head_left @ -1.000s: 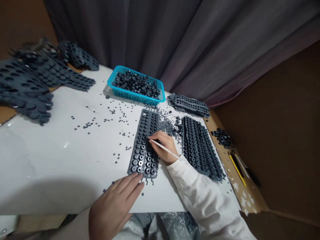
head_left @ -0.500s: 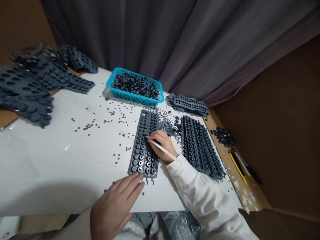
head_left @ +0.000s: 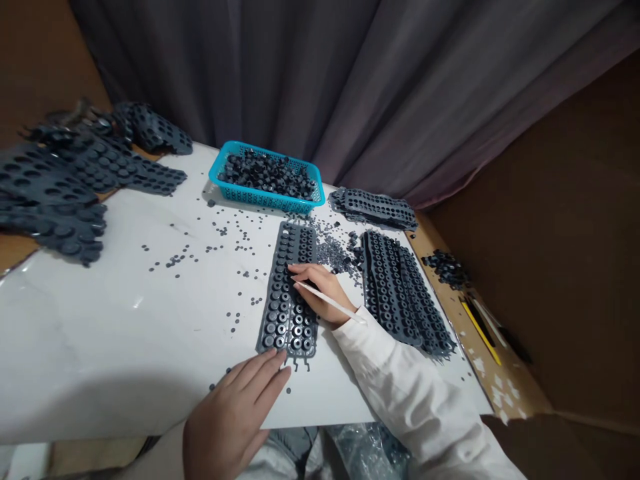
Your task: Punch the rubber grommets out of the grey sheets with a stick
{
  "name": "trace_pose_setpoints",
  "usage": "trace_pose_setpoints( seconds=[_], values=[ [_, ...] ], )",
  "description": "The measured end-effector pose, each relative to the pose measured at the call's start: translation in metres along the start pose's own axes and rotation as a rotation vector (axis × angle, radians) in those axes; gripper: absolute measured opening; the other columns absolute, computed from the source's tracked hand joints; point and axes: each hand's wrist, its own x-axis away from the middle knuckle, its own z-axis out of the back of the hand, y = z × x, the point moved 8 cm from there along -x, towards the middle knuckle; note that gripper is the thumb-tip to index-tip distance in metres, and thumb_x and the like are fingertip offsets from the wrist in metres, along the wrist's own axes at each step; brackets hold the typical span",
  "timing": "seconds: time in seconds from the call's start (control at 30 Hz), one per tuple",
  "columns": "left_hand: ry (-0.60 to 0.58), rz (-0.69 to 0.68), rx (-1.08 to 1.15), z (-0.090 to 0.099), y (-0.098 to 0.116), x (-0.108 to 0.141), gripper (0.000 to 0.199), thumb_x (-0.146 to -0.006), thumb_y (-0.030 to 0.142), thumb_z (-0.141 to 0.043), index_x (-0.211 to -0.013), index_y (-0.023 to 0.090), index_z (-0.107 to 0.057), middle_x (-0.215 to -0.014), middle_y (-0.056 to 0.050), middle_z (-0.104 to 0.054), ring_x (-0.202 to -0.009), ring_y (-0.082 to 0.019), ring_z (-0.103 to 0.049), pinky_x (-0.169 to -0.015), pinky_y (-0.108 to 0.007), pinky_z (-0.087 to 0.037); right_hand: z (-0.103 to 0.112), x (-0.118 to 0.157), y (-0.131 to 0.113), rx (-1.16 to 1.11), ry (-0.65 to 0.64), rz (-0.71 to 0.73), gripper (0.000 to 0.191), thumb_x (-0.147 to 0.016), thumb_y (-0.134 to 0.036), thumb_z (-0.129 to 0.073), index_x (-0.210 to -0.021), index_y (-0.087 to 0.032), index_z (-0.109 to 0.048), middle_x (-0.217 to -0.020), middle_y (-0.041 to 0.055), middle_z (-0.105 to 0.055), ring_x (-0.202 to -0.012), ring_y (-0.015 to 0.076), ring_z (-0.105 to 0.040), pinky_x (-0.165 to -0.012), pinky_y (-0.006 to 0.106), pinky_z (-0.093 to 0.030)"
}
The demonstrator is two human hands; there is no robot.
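A dark grey moulded rubber sheet [head_left: 274,313] with rows of round, ring-shaped parts lies on the white tabletop in front of me. My right hand [head_left: 323,293] is closed around a thin white stick [head_left: 335,305]. The stick's tip is over the middle rows of the sheet; whether it touches a part I cannot tell. My left hand [head_left: 240,400] lies flat with fingers stretched out, its fingertips on the near edge of the sheet. Tiny dark discs [head_left: 333,253] are heaped just beyond my right hand.
Behind the sheet stands a blue basket [head_left: 270,202] full of small dark parts. More moulded sheets [head_left: 400,287] are stacked at the right, punched sheets [head_left: 375,207] behind them. Other sheets [head_left: 65,173] pile up at the left. A yellow stick-like tool [head_left: 480,330] lies at the right edge.
My right hand's fingertips have shifted slightly left over the sheet, with the white stick still in them. The left hand stays at the near edge. The view has tilted a little.
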Motion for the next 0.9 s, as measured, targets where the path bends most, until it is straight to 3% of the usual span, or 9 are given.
trace_pose_setpoints(
  seconds=[0.27,0.37,0.43,0.6,0.77,0.9],
  values=[
    [0.083,-0.099,0.026,0.0,0.0,0.001,0.073,-0.061,0.008,-0.051,-0.132,0.021,-0.047,-0.142,-0.003,-0.043,-0.124,-0.027,-0.046,-0.097,-0.042,-0.046,-0.011,0.002,0.002,0.195,-0.083,0.09,0.014,-0.093,-0.021,-0.045,-0.095,-0.02,-0.059,-0.116,0.0108,-0.067,-0.109,0.0214,-0.06,-0.092,0.04,-0.049],
    [-0.001,-0.116,0.011,-0.002,-0.001,-0.003,0.068,-0.063,0.01,-0.053,-0.131,0.018,-0.05,-0.141,-0.006,-0.044,-0.122,-0.029,-0.049,-0.093,-0.044,-0.05,-0.013,0.0,0.005,0.303,-0.092,0.099,0.017,-0.094,-0.02,-0.042,-0.097,-0.019,-0.059,-0.125,0.0143,-0.061,-0.109,0.023,-0.058,-0.093,0.042,-0.047],
    [-0.082,-0.083,0.011,-0.005,-0.003,-0.006,0.066,-0.065,0.011,-0.054,-0.131,0.018,-0.051,-0.141,-0.006,-0.043,-0.123,-0.03,-0.048,-0.094,-0.045,-0.049,-0.003,-0.004,0.009,0.31,-0.004,0.025,0.018,-0.094,-0.02,-0.04,-0.097,-0.018,-0.058,-0.126,0.0159,-0.059,-0.109,0.0232,-0.058,-0.093,0.041,-0.047],
    [-0.227,-0.024,0.052,-0.011,-0.005,-0.008,0.067,-0.068,0.013,-0.055,-0.134,0.02,-0.048,-0.145,-0.004,-0.037,-0.129,-0.029,-0.041,-0.101,-0.048,-0.042,0.033,-0.008,0.021,0.153,0.274,-0.228,0.011,-0.093,-0.024,-0.045,-0.095,-0.02,-0.056,-0.114,0.0136,-0.065,-0.111,0.0241,-0.06,-0.092,0.041,-0.048],
    [-0.259,0.002,0.071,-0.015,-0.009,-0.005,0.068,-0.07,0.016,-0.053,-0.136,0.021,-0.045,-0.147,-0.003,-0.033,-0.131,-0.029,-0.037,-0.103,-0.049,-0.039,0.017,-0.01,0.013,-0.111,0.138,-0.147,0.01,-0.091,-0.028,-0.051,-0.09,-0.02,-0.057,-0.11,0.0123,-0.067,-0.113,0.0228,-0.059,-0.096,0.041,-0.046],
    [-0.258,0.028,0.073,-0.014,-0.009,-0.006,0.071,-0.066,0.014,-0.051,-0.136,0.022,-0.046,-0.146,-0.002,-0.034,-0.131,-0.028,-0.037,-0.104,-0.048,-0.039,0.004,-0.008,0.013,-0.158,0.102,-0.108,0.014,-0.092,-0.032,-0.05,-0.087,-0.021,-0.058,-0.104,0.011,-0.069,-0.108,0.0216,-0.062,-0.098,0.043,-0.046]
  ],
)
